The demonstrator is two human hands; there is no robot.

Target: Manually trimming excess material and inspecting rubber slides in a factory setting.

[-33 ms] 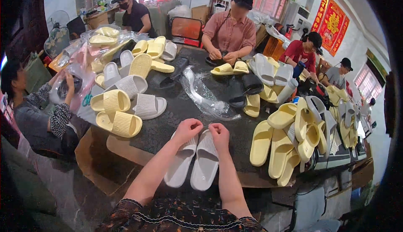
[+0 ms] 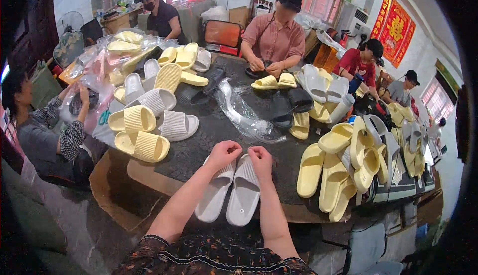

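A pair of grey slide slippers lies side by side at the near edge of the dark table, toes pointing away from me. Over the toe of the left slipper (image 2: 212,198) my left hand (image 2: 223,155) is closed, thumb and fingers pinched together. My right hand (image 2: 261,160) pinches in the same way beside the toe of the right slipper (image 2: 243,195). The two sets of fingertips nearly meet between the toes. Whatever they pinch is too small or hidden to tell. Just beyond my hands lies a crumpled clear plastic bag (image 2: 244,118).
Yellow slippers (image 2: 331,180) are heaped at my right. Yellow and grey slippers (image 2: 142,148) are piled at my left, near teal scissors (image 2: 103,117). Black slippers (image 2: 282,110) and a pale bottle (image 2: 341,108) stand farther off. Several co-workers sit around the table, one directly opposite (image 2: 274,41).
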